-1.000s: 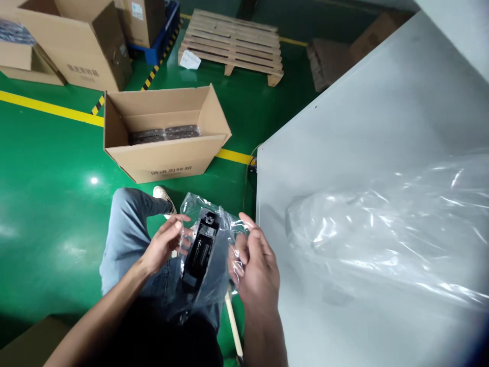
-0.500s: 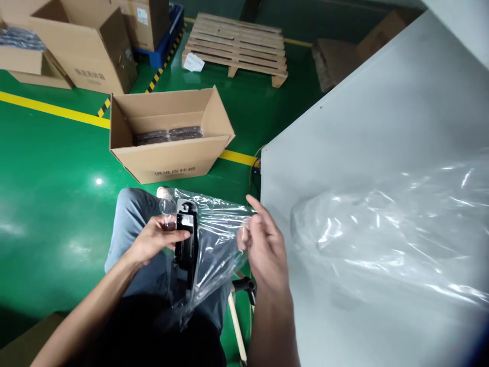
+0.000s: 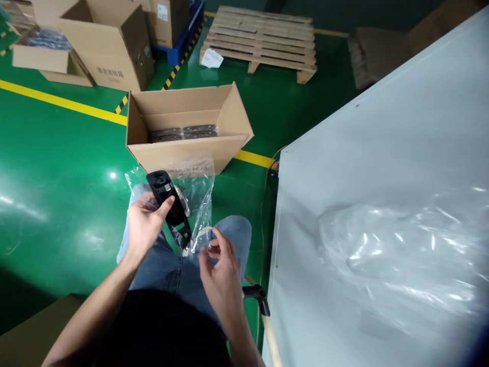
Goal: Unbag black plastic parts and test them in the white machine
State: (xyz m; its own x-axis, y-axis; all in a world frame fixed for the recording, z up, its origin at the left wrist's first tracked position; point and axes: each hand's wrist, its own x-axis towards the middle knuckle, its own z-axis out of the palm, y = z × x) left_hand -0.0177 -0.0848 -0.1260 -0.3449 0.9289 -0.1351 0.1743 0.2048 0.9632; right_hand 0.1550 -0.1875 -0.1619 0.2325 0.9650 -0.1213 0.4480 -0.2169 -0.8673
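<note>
A long black plastic part [image 3: 176, 211] with recesses and a small pale label is tilted above my lap. My left hand [image 3: 145, 221] is closed on its left edge, thumb lying across the front. Thin clear plastic bag [image 3: 200, 196] film spreads behind and to the right of the part; whether the part is still partly inside it, I cannot tell. Beside the bag's lower right end is my right hand [image 3: 220, 270], fingers bent and thumb apart from the index finger. Its fingertips are at the film, with no firm grip visible.
An open cardboard box [image 3: 187, 153] holding several bagged dark parts stands before my knees. Clear plastic bags [image 3: 397, 250] lie on the grey surface [image 3: 305, 204] at right. Farther off are a wooden pallet [image 3: 260, 41] and more cartons [image 3: 103, 51]. A jointed tube [image 3: 263, 303] is near my right arm.
The black part has moved forward and tilted, its top leaning left. My right hand has come left and down from the stretched film, and its fingers have loosened. The bag now hangs slacker.
</note>
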